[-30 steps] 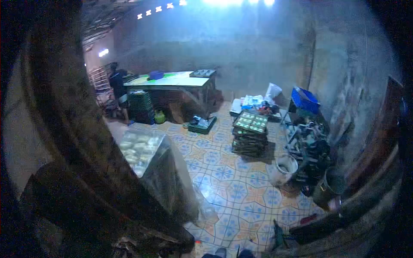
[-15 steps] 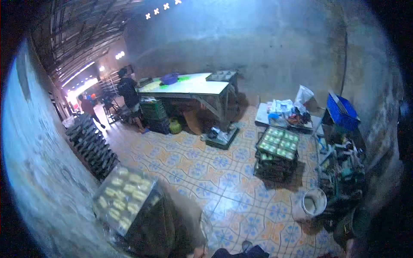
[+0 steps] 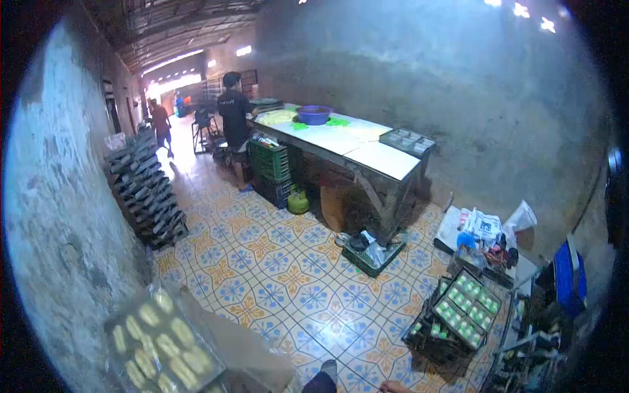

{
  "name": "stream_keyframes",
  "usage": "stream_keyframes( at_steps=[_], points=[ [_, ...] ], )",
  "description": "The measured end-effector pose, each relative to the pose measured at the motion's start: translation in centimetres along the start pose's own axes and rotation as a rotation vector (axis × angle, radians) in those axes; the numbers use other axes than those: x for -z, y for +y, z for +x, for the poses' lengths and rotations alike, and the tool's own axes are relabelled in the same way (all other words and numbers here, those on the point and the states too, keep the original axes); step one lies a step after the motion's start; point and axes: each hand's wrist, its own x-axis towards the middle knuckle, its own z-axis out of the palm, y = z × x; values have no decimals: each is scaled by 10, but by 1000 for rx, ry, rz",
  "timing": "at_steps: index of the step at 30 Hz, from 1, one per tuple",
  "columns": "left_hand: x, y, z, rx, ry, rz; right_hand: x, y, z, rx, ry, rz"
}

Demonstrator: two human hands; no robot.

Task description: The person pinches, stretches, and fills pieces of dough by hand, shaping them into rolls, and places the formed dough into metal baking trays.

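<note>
My right hand (image 3: 394, 387) shows only in part at the bottom edge, just right of my shoe (image 3: 329, 371). Too little of its fingers is visible to tell whether they hold anything. My left hand is out of view. At the lower left, closest to me, a tray of pale elongated dough pieces (image 3: 149, 350) lies under clear plastic. Brown cardboard-like material (image 3: 252, 357) sits against its right side. To the right, a stack of dark crates carries a tray of green-and-white pieces (image 3: 466, 308) on the patterned tile floor (image 3: 314, 314).
A long white-topped table (image 3: 383, 159) bears a purple basin (image 3: 314, 115). A person in dark clothes (image 3: 234, 121) stands at its far end; another person (image 3: 160, 124) is farther back. Stacked dark trays (image 3: 147, 190) line the left wall. A green gas cylinder (image 3: 298, 201) stands under the table.
My view has turned left and come closer to the table. My right hand now shows at the bottom edge. The white bucket at the right has left view.
</note>
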Motion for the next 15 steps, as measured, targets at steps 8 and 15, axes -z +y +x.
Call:
stream_keyframes(
  at_steps=[8, 15],
  points=[
    [-61, 290, 102, -445, -137, 220, -89, -196, 51, -36, -57, -577],
    [-104, 584, 121, -548, -123, 203, -177, -390, 226, 252, -293, -1046]
  ],
)
